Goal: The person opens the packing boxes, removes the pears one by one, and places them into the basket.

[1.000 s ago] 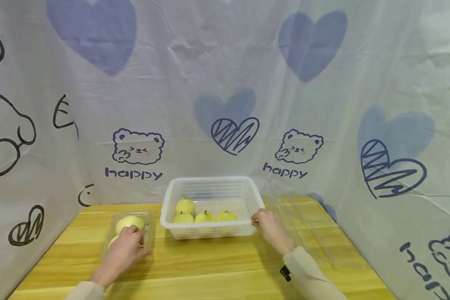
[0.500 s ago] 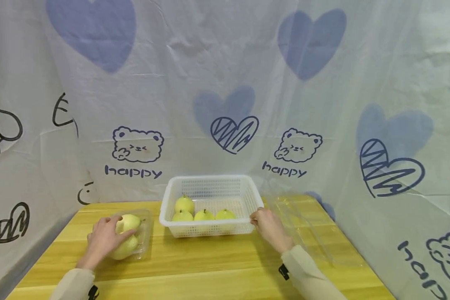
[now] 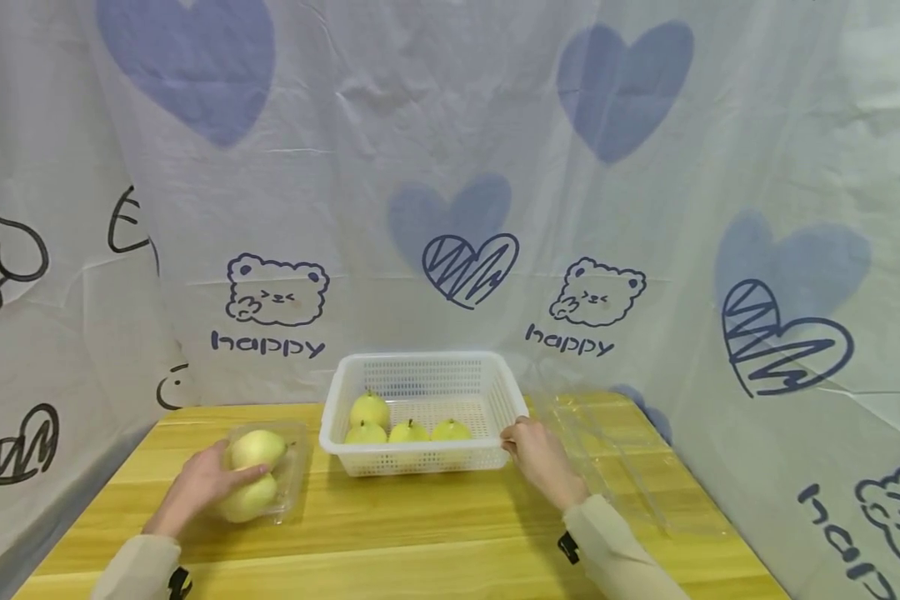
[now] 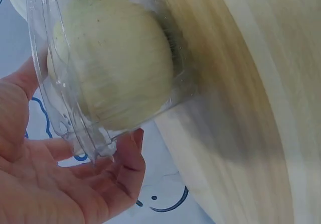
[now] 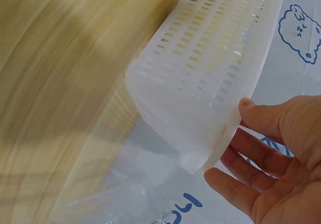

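Note:
A clear plastic box (image 3: 292,483) with two pale yellow pears (image 3: 258,450) showing in it stands on the left of the table. My left hand (image 3: 198,487) is at the box's left side, its thumb reaching across by the pears. In the left wrist view the bent fingers (image 4: 125,169) hold the box's wall beside one pear (image 4: 113,58). A white perforated basket (image 3: 427,461) at the centre contains several yellow pears (image 3: 408,432). With thumb and fingers, my right hand (image 3: 543,458) pinches the basket's rim at its front right corner.
A wood-grain table (image 3: 390,542) lies beneath everything. Transparent plastic (image 3: 630,467), hard to make out, lies on its right side. A white curtain (image 3: 390,125) printed with hearts and bears hangs behind the table and along both sides.
My left hand has gone from above the pears in the plastic box to the box's left side, uncovering the pears. The right hand and the basket have stayed in place.

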### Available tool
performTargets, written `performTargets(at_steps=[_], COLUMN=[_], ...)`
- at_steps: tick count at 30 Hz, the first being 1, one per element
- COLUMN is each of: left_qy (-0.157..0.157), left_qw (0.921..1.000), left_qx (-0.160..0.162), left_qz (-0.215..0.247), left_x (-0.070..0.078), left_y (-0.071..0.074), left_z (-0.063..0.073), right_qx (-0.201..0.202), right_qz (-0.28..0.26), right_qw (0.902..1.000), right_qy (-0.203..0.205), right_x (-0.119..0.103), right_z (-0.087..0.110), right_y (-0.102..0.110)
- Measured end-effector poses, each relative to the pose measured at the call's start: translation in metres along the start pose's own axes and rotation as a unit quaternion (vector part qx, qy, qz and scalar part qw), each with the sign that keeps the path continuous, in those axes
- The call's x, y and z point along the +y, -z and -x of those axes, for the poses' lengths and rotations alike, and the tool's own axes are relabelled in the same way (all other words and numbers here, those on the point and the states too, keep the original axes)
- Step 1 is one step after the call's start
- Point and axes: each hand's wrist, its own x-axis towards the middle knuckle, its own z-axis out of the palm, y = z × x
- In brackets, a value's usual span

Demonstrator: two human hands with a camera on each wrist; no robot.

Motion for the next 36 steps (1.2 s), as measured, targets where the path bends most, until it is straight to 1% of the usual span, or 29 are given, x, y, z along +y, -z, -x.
performTargets(at_steps=[3,6,11,16,19,22,24,25,29,33,36], left_qy=[-0.009,-0.018,-0.036,-0.069,-0.079,-0.086,-0.096,-0.1,-0.113,-0.091,-0.079], left_qw=[0.9997,0.9985,0.9943,0.9856,0.9793,0.9745,0.9732,0.9737,0.9787,0.9813,0.9807], left_qx=[-0.021,-0.052,-0.094,-0.136,-0.161,-0.178,-0.18,-0.177,-0.157,-0.157,-0.165], left_qz=[-0.004,0.001,0.035,0.073,0.094,0.107,0.106,0.102,0.068,0.065,0.07], left_x=[0.002,0.003,0.003,-0.001,-0.002,-0.001,0.002,0.003,0.012,0.021,0.029], left_y=[0.002,0.003,0.008,0.01,0.011,0.012,0.012,0.012,0.01,0.002,-0.006], left_z=[0.0,0.0,0.003,0.005,0.006,0.008,0.009,0.009,0.012,0.017,0.022], right_qx=[0.005,0.002,0.004,0.003,0.001,0.002,0.002,0.002,0.005,0.007,0.009], right_qz=[-0.003,-0.006,-0.006,-0.004,-0.006,-0.006,-0.004,-0.003,0.0,0.003,0.003], right_qw=[1.0,1.0,1.0,1.0,1.0,1.0,1.0,1.0,0.9999,1.0,0.9999], right_qy=[-0.001,-0.004,-0.005,-0.007,-0.008,-0.005,-0.006,-0.008,-0.01,-0.005,-0.005], right_x=[0.0,0.001,0.002,0.002,0.001,0.001,0.001,0.001,0.001,0.0,-0.001], right_z=[0.0,0.001,0.002,0.001,0.0,0.001,0.002,0.002,0.003,0.002,0.002], right_y=[0.0,-0.001,-0.003,-0.003,-0.002,-0.002,-0.003,-0.003,-0.003,-0.002,-0.002])
